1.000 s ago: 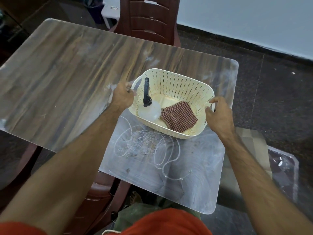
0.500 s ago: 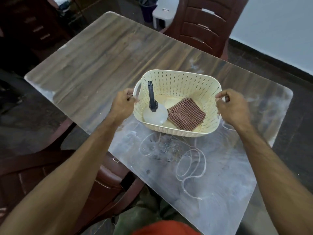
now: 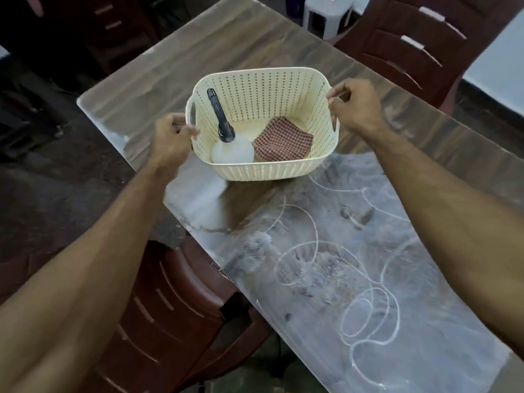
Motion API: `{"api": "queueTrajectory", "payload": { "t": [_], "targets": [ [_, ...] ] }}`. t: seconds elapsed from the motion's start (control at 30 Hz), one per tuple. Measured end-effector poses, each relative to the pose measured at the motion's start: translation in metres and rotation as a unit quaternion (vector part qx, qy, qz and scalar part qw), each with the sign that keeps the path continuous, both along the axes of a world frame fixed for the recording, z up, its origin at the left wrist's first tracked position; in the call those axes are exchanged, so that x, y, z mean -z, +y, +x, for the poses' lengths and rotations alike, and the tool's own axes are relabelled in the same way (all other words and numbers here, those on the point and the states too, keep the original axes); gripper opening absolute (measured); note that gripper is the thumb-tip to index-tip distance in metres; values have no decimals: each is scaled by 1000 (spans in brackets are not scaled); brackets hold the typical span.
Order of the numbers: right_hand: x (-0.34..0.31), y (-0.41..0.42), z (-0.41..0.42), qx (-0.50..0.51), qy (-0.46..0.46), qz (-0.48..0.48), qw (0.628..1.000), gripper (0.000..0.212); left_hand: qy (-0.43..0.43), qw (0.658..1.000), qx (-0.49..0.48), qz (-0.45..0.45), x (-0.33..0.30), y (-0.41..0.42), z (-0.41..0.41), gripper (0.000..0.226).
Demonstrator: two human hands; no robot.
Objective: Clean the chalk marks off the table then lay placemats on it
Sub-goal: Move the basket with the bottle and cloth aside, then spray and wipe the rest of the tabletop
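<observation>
A cream perforated basket (image 3: 272,171) sits on the wooden table (image 3: 215,52) near its left edge. My left hand (image 3: 173,137) grips the basket's left handle and my right hand (image 3: 354,106) grips the right handle. Inside lie a white spray bottle with a black nozzle (image 3: 226,143) and a folded red-checked cloth (image 3: 283,144). White chalk loops and smears (image 3: 365,302) cover the near part of the table, in front of the basket.
A brown plastic chair (image 3: 181,302) stands tucked at the table's left side below my left arm. Another brown chair (image 3: 419,38) stands at the far right. A white stool (image 3: 329,12) is beyond the table's far end. Dark floor surrounds the table.
The basket, held by both handles, has moved away from me and towards the table's left edge. The chalk marks now lie fully exposed in front of it. The camera view has swung.
</observation>
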State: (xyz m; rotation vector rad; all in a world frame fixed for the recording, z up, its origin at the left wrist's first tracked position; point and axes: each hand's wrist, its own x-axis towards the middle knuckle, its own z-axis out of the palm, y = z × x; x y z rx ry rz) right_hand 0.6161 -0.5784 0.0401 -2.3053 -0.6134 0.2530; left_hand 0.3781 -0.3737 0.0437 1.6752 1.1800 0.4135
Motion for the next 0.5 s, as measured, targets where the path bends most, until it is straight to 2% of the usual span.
{"api": "queueTrajectory", "payload": {
  "t": [0.13, 0.27, 0.5],
  "targets": [
    [14, 39, 12, -6, -9, -10, 1000, 14, 9, 1000, -11, 12, 11, 32, 11, 16],
    [26, 65, 20, -13, -8, -19, 1000, 13, 18, 1000, -25, 4, 24, 55, 17, 21],
    [33, 84, 23, -10, -18, 0, 1000, 10, 4, 1000, -29, 5, 39, 74, 18, 14]
  ]
}}
